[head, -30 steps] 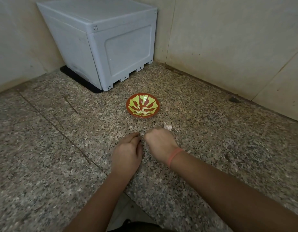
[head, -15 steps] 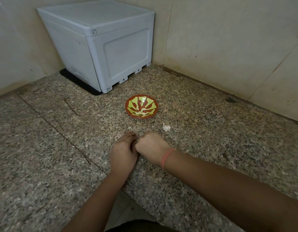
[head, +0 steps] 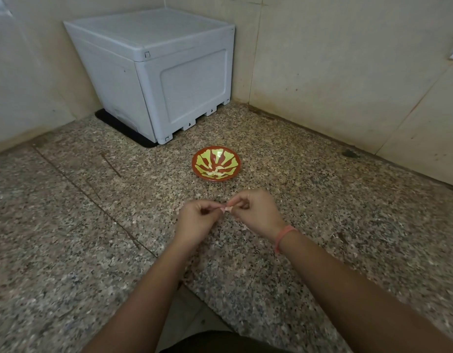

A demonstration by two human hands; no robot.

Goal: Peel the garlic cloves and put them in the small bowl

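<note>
A small red bowl (head: pixel 216 163) with a yellow-green pattern stands on the speckled granite floor, holding several pale peeled cloves at its bottom. Just in front of it, both my hands are raised a little above the floor. My left hand (head: pixel 194 220) and my right hand (head: pixel 256 212) pinch one small pinkish garlic clove (head: pixel 226 208) between their fingertips. Most of the clove is hidden by the fingers. My right wrist wears an orange band.
A grey plastic box (head: pixel 159 72) stands in the corner behind the bowl, on a black mat. Tiled walls close the back and the right side. A dark stain (head: pixel 350 154) marks the floor near the right wall.
My hands came together on the floor, then lifted with a clove pinched between them. The white garlic piece seen beside my right hand earlier is now out of sight.
</note>
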